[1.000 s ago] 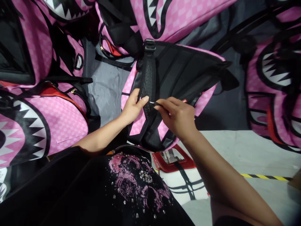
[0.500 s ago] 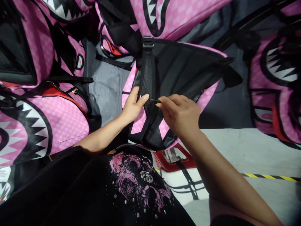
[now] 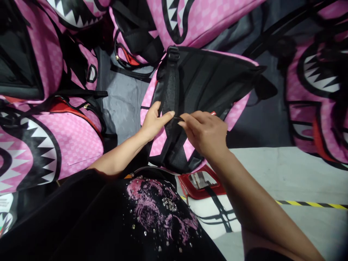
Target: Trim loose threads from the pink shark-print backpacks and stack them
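Note:
A black and pink backpack lies with its padded back side up in front of my body. My left hand is closed around its black shoulder strap, thumb on top near the strap's lower part. Beside that thumb, my right hand pinches a thin dark pointed tool, its tip against or very near the strap. Which kind of tool it is, I cannot make out. A small red piece shows just past my right knuckles; whether it belongs to the tool is unclear.
Pink shark-mouth backpacks crowd the left, the far side and the right. They lie on a dark grey cover. Below are a red-framed mirror and a pale floor with yellow-black tape.
Both hands stay at the strap, my right hand shifted slightly left and down. The backpack has tilted a little. A red piece now shows past my right knuckles.

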Motion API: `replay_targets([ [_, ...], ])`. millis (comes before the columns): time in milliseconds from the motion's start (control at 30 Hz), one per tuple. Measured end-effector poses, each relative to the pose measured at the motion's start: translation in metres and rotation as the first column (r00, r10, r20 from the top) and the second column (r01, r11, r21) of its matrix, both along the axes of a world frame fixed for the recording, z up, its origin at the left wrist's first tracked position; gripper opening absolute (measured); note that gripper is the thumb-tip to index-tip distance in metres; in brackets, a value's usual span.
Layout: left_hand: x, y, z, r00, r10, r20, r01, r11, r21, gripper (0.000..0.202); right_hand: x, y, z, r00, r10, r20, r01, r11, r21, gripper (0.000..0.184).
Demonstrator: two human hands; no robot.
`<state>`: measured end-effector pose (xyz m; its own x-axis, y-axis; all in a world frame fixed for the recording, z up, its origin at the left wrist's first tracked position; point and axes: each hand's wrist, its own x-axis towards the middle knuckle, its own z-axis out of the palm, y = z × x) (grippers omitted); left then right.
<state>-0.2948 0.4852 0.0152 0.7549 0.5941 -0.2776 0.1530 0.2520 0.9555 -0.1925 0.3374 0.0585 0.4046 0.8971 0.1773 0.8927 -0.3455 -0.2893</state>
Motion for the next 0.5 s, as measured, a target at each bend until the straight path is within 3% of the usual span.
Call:
replay_targets([
  [100,0.0,0.006,-0.009,0.998,0.07,0.003,-0.07,0.993,-0.092,0.04,0.002,-0.023,-0.011,0.98,-0.172,-0.098,0.184,0.974,0.13,0.02],
  [167,0.001,0.011,-0.014,0.998,0.064,0.025,-0.062,0.993,-0.099,0.041,0.007,-0.051,-0.03,0.927,-0.337,-0.167,0.372,0.885,0.279,0.022],
  [200,0.001,0.013,-0.016,0.998,0.049,0.036,-0.046,0.996,-0.075,0.041,0.011,-0.069,-0.045,0.882,-0.429,-0.195,0.472,0.799,0.372,0.024],
  [233,0.001,0.015,-0.018,0.999,0.024,0.044,-0.022,0.999,-0.034,0.042,0.016,-0.088,-0.061,0.822,-0.524,-0.224,0.561,0.674,0.481,0.027],
  [300,0.0,0.016,-0.021,0.999,-0.028,0.035,0.025,0.996,0.091,0.048,0.026,-0.131,-0.099,0.645,-0.68,-0.349,0.698,0.339,0.631,0.03],
  [367,-0.003,0.014,-0.021,1.0,0.003,-0.026,0.005,0.962,0.273,0.061,0.035,-0.173,-0.139,0.517,-0.68,-0.519,0.751,0.07,0.657,0.032],
  [400,-0.005,0.01,-0.021,0.995,0.067,-0.069,-0.036,0.925,0.378,0.068,0.037,-0.191,-0.157,0.486,-0.66,-0.573,0.76,-0.004,0.65,0.033],
  [433,-0.008,0.005,-0.019,0.983,0.152,-0.107,-0.083,0.874,0.478,0.074,0.036,-0.207,-0.173,0.497,-0.623,-0.604,0.788,0.033,0.615,0.034],
  [467,-0.011,-0.001,-0.018,0.962,0.239,-0.132,-0.125,0.816,0.564,0.079,0.032,-0.22,-0.186,0.537,-0.584,-0.608,0.806,0.145,0.573,0.037],
  [500,-0.014,-0.009,-0.016,0.941,0.305,-0.147,-0.149,0.764,0.628,0.08,0.024,-0.231,-0.196,0.592,-0.542,-0.596,0.799,0.303,0.519,0.04],
])
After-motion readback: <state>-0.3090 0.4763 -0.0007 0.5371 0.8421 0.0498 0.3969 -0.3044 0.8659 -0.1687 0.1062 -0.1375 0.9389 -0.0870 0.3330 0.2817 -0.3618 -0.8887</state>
